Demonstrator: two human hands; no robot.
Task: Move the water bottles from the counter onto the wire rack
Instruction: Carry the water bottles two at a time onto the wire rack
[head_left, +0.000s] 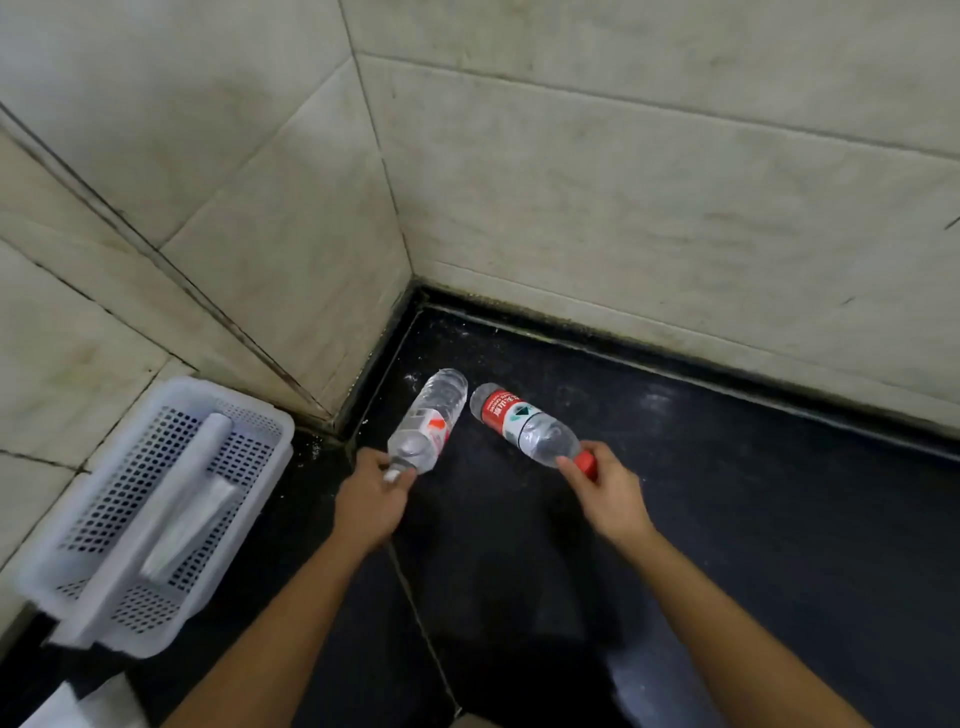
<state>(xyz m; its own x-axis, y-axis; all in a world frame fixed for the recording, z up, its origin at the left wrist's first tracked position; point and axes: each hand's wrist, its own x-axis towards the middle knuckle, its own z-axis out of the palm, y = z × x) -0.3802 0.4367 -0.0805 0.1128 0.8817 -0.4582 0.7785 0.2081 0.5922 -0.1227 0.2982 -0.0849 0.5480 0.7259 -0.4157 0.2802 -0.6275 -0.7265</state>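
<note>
Near the corner of the dark surface, the left hand gripped a white-capped bottle by its neck, and the right hand gripped a red-labelled bottle at its red cap. Both bottles pointed bases toward the tiled wall, close together; a white basket stood at left.

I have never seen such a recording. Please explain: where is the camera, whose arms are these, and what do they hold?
No machine here: a person wears one camera on the head, looking down at their own arms. The left hand grips the cap end of a clear bottle; the right hand grips the red cap of a red-labelled bottle. Below is a black counter in a tiled corner. A white basket stands at the left. No wire rack is visible.
</note>
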